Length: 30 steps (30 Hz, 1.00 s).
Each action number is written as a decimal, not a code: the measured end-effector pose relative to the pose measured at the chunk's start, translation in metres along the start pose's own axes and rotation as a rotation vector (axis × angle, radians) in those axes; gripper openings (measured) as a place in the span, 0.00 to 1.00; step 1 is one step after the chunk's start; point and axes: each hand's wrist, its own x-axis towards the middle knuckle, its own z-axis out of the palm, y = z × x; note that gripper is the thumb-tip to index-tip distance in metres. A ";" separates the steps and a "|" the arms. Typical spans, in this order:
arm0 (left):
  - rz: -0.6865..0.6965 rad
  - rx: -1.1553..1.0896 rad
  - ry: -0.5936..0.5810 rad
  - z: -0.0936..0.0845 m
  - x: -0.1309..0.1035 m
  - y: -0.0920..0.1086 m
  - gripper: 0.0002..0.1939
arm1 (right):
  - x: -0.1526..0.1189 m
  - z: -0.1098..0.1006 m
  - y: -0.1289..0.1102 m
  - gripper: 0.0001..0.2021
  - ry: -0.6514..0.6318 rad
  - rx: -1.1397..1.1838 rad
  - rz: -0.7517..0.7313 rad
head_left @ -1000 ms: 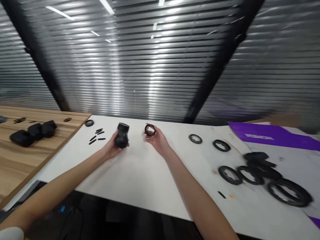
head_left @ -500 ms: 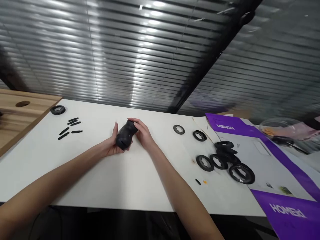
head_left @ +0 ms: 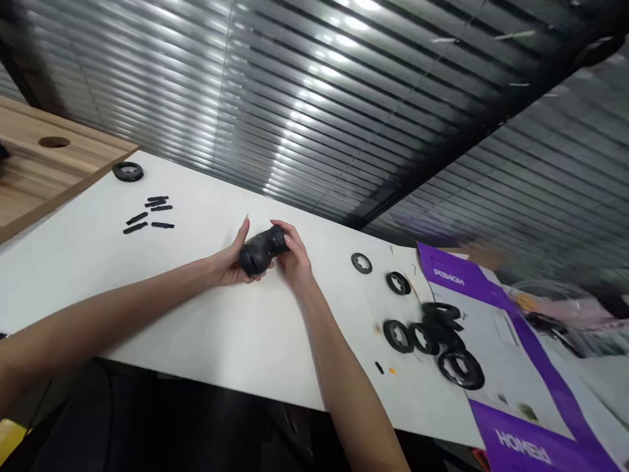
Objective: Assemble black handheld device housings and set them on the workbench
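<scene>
Above the white table I hold a black bulbous piece (head_left: 262,253), rounded and waisted like a stubby handle, with a slot in its lower left end. My left hand (head_left: 230,263) is closed round that slotted end from the left and below, its thumb sticking up. At the narrower upper right end, my right hand (head_left: 295,259) wraps its fingers over the piece. Exactly what the piece is I cannot tell. Several thin black strips (head_left: 162,225) lie to the left of my hands. On the right is a flat black ring (head_left: 362,263) with a notched inner edge.
More black rings (head_left: 398,335) lie at the right, some piled against a purple and white printed box or sheet (head_left: 496,341). Near them are a small black bit (head_left: 379,368) and an orange bit (head_left: 392,370). A wooden board (head_left: 73,170) stands at the left; metal blinds rise behind.
The view has tilted and shifted, so the table now slopes down to the right. Both hands keep hold of the black piece, which lies flatter in the picture.
</scene>
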 end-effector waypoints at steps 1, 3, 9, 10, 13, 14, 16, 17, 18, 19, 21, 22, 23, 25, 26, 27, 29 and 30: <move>-0.010 0.000 0.009 0.001 0.000 0.000 0.49 | 0.000 -0.001 0.001 0.20 0.003 -0.006 -0.016; -0.026 -0.004 0.016 0.002 0.000 0.002 0.48 | 0.000 -0.001 0.001 0.18 0.011 -0.012 -0.034; -0.038 0.037 0.012 0.001 0.003 0.001 0.40 | -0.001 -0.001 0.000 0.15 0.033 0.040 -0.034; -0.041 0.059 0.013 0.001 0.003 0.000 0.38 | 0.000 0.000 -0.001 0.14 0.039 0.051 -0.043; -0.048 0.151 0.041 0.004 0.000 -0.002 0.32 | 0.001 0.001 -0.002 0.15 0.095 0.052 -0.075; -0.047 0.187 0.059 0.006 -0.001 -0.003 0.31 | 0.002 0.001 -0.003 0.17 0.121 0.041 -0.072; -0.031 0.252 0.095 0.011 -0.005 -0.005 0.30 | 0.003 0.001 -0.005 0.20 0.161 0.006 -0.048; -0.017 0.280 0.113 0.013 -0.007 -0.007 0.31 | 0.003 0.000 -0.006 0.21 0.173 -0.011 -0.035; 0.001 0.302 0.128 0.016 -0.008 -0.008 0.32 | 0.003 0.000 -0.007 0.21 0.181 -0.023 -0.024; 0.024 0.320 0.139 0.018 -0.010 -0.009 0.34 | 0.003 0.000 -0.009 0.22 0.187 -0.028 -0.012; 0.060 0.357 0.150 0.022 -0.011 -0.012 0.35 | 0.002 0.000 -0.012 0.23 0.202 -0.020 0.031; 0.073 0.378 0.153 0.023 -0.011 -0.013 0.35 | 0.002 0.000 -0.013 0.24 0.213 -0.008 0.063; 0.084 0.399 0.154 0.023 -0.010 -0.015 0.35 | 0.001 0.001 -0.014 0.24 0.226 0.003 0.095; 0.100 0.450 0.158 0.022 -0.010 -0.017 0.35 | 0.000 0.004 -0.016 0.24 0.252 0.019 0.134; 0.108 0.475 0.158 0.022 -0.009 -0.018 0.35 | -0.001 0.005 -0.017 0.23 0.263 0.025 0.140; 0.117 0.495 0.159 0.021 -0.009 -0.018 0.34 | -0.001 0.006 -0.017 0.22 0.272 0.026 0.140; 0.122 0.525 0.158 0.018 -0.008 -0.019 0.33 | -0.002 0.008 -0.017 0.18 0.276 0.017 0.137; 0.123 0.534 0.160 0.016 -0.008 -0.020 0.33 | -0.002 0.009 -0.017 0.14 0.269 0.005 0.134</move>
